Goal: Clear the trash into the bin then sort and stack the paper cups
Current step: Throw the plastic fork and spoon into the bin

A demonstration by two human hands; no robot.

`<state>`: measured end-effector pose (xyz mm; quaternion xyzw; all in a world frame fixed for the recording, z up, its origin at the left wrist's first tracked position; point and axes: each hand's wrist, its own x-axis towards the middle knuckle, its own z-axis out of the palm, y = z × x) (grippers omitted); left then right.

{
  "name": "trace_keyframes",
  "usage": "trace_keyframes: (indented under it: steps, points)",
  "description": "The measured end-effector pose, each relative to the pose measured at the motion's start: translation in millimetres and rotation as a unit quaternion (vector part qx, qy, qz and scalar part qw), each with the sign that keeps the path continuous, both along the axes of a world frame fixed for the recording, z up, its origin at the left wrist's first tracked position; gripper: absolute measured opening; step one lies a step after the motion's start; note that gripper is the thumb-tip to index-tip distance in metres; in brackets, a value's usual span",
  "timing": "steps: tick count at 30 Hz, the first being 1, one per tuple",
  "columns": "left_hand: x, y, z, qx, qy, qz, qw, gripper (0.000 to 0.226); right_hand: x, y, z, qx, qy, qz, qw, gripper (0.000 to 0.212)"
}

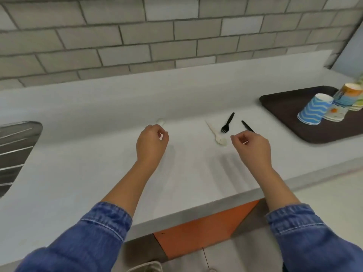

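Note:
My left hand (152,142) is curled around a white plastic spoon (161,121), whose blurred bowl sticks out beyond the fingers. My right hand (253,148) hovers with loosely curled fingers over the near end of a black knife (246,125); whether it grips the knife is hidden. A black fork (227,122) and a second white spoon (217,135) lie on the counter between my hands. On a brown tray (284,107) at the right, a blue zigzag paper cup (314,108) stands upside down beside a stack of patterned cups (342,103).
The grey counter (98,154) runs along a tiled wall. A steel sink (15,150) is set in at the far left. Below the counter's front edge are an orange panel (196,230) and a pale object (147,267) on the floor.

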<state>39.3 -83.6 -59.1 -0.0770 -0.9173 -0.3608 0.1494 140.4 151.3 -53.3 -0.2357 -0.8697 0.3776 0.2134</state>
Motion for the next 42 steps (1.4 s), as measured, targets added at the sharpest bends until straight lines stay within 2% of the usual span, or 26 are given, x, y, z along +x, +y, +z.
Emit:
trace_keyframes:
  steps: [2,5,8,12,13,15,17,21,24,26,28,30,32,35,37,39,42]
  points:
    - [-30,16,-2,-0.056,-0.024,0.020,0.998,0.017,-29,37,-2,0.078,-0.046,-0.031,0.995,0.022]
    - [-62,34,-8,-0.125,-0.107,0.056,0.985,0.035,-62,80,-6,0.185,-0.187,-0.063,0.963,0.032]
    - [-76,43,-17,-0.137,-0.196,0.090,0.967,0.051,-79,103,-12,0.207,-0.287,-0.050,0.934,0.031]
    - [-92,52,-15,-0.157,-0.246,0.106,0.951,0.026,-99,124,-19,0.175,-0.349,-0.022,0.920,0.007]
    - [-96,54,-12,-0.169,-0.258,0.112,0.945,0.022,-104,127,-19,0.170,-0.359,-0.012,0.918,0.009]
    - [-98,62,-6,-0.196,-0.274,0.115,0.934,0.025,-112,131,-18,0.158,-0.367,0.013,0.917,0.018]
    - [-97,73,-4,-0.197,-0.265,0.104,0.938,0.015,-119,135,-20,0.146,-0.359,0.030,0.921,0.024]
    - [-82,106,-3,-0.100,-0.220,0.066,0.968,0.024,-119,129,-10,0.119,-0.275,0.032,0.953,0.037]
    - [-72,140,1,-0.044,-0.262,0.014,0.964,0.034,-130,119,0,0.089,-0.232,0.059,0.967,0.039]
    - [-86,185,-11,-0.027,-0.320,0.020,0.947,0.039,-166,131,-8,0.069,-0.251,0.072,0.963,0.033]
    - [-79,197,-9,-0.057,-0.351,0.009,0.935,0.041,-173,119,-10,0.069,-0.274,0.082,0.956,0.022]
    - [-80,203,-13,-0.116,-0.353,-0.004,0.928,0.032,-180,113,-13,0.100,-0.315,0.104,0.938,0.042]
    - [-83,203,-14,-0.162,-0.344,-0.013,0.925,0.031,-183,110,-12,0.129,-0.344,0.114,0.923,0.048]
    - [-85,195,-13,-0.201,-0.336,-0.019,0.920,0.031,-186,107,-12,0.143,-0.362,0.113,0.914,0.037]
    - [-78,183,-11,-0.185,-0.319,-0.025,0.929,0.024,-185,101,-11,0.145,-0.385,0.119,0.904,0.034]
    - [-69,165,-10,-0.128,-0.300,-0.025,0.945,0.028,-182,90,-11,0.129,-0.392,0.143,0.900,0.033]
    - [-53,128,-8,-0.011,-0.301,-0.014,0.953,0.024,-166,66,-6,0.108,-0.372,0.206,0.898,0.013]
